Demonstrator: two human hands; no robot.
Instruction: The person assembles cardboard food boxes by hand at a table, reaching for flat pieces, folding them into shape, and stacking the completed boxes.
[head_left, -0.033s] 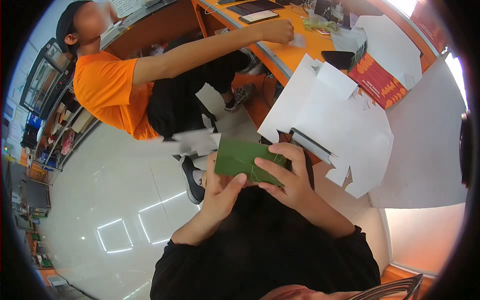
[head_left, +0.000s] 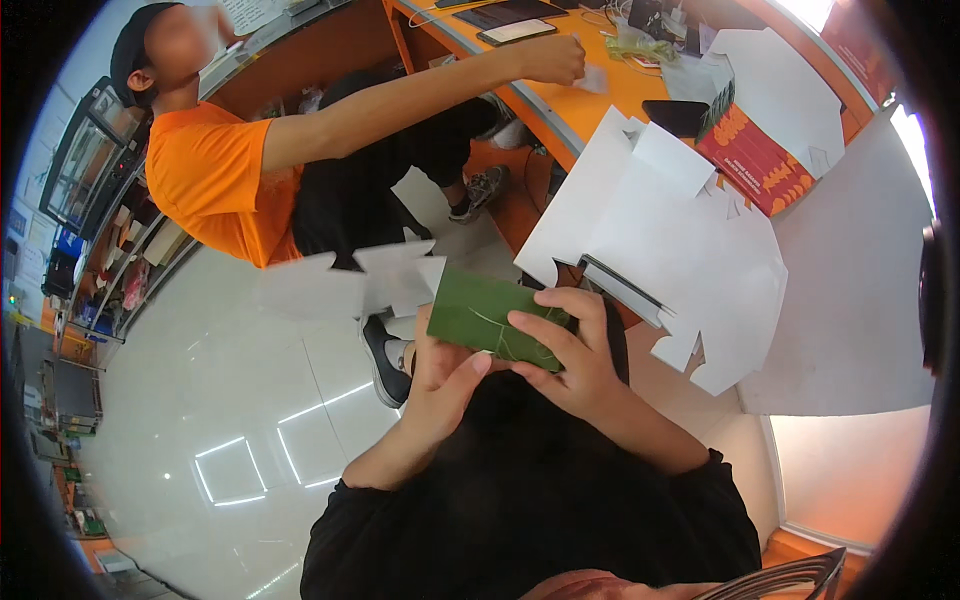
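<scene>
Nothing is shifting: both hands are still gripping the flat green string-tied packet (head_left: 487, 315) above the lap, left hand (head_left: 443, 372) beneath at seven o'clock, right hand (head_left: 568, 352) fingers curling over its top edge.

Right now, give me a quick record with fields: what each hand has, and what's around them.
left hand: under the green leaf-wrapped packet, thumb on its lower edge
right hand: fingers over the packet's right end, where thin string crosses
grip: both hands closed on the packet
nearby: flat white box blanks on the orange counter; red printed box behind them
other person: orange-shirted co-worker seated, arm stretched to the counter
</scene>
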